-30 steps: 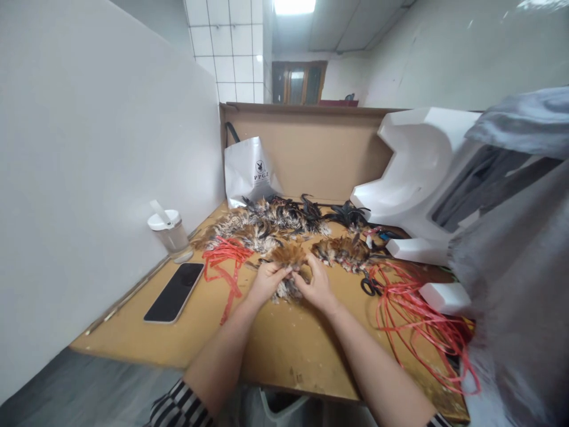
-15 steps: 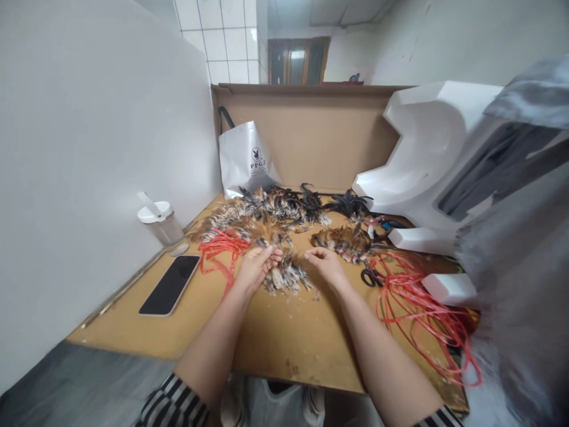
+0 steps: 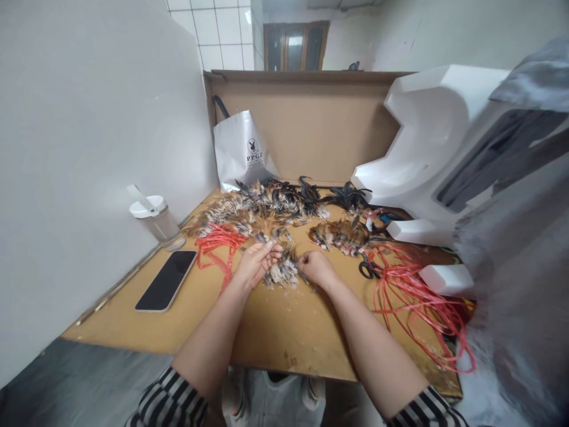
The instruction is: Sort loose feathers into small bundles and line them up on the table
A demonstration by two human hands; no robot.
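Observation:
My left hand [image 3: 258, 264] is turned palm up over the near feather pile, its thumb pressed to the index finger. Whatever that pinch holds blends with the brown feathers [image 3: 267, 226] behind it, so I cannot make it out. At the right edge of the small pile of grey-and-white feathers [image 3: 282, 274], my right hand [image 3: 316, 268] has its fingers closed. A thin dark feather shows just under those fingertips. Left of my left hand lies a bunch of red plastic strips [image 3: 220, 237].
A long feather heap [image 3: 275, 198] stretches along the back, with a brown feather pile [image 3: 340, 234] to the right. Black scissors [image 3: 367, 268] lie beside a red strip tangle [image 3: 418, 290]. A phone [image 3: 166, 281] and lidded cup [image 3: 155, 219] stand left; white foam [image 3: 427, 130] stands right.
My right hand has moved left to the edge of the small feather pile, closer to my left hand. My left hand keeps its pinch. The view has shifted slightly.

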